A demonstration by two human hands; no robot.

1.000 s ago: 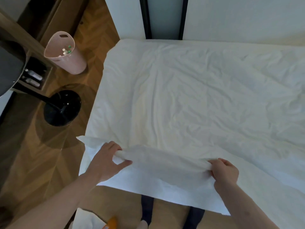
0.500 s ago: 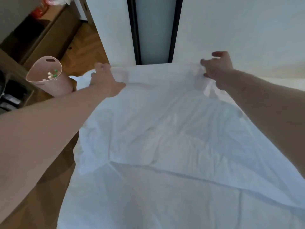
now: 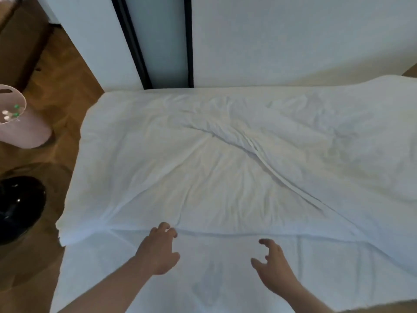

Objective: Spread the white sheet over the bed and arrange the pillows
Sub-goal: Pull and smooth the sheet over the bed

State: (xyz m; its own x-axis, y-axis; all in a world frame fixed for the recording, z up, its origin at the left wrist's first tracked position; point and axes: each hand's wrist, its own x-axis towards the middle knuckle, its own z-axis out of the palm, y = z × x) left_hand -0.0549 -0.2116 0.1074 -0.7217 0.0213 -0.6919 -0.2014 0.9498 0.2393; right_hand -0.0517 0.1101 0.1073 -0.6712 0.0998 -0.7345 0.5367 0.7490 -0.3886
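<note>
The white sheet [image 3: 225, 159] lies rumpled over the bed [image 3: 203, 279], with a long fold running toward 4 o'clock. At 6 o'clock, the left hand [image 3: 159, 251] touches the sheet's near edge with curled fingers; the right hand [image 3: 272, 265] hovers open, holding nothing.

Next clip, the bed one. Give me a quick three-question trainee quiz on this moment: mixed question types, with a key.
1. True or false: the right hand is gripping the white sheet.
2. Multiple choice: the pink bin stands (A) on the bed, (B) on the wooden floor beside the bed, (C) against the dark door frame.
3. Short answer: where does the biggest fold in the sheet run?

Key
1. False: its fingers are spread and curled above the sheet, holding nothing.
2. B.
3. Diagonally from the middle of the bed toward its right near side.

The left hand reaches for the sheet's near edge; whether it pinches it cannot be told.
</note>
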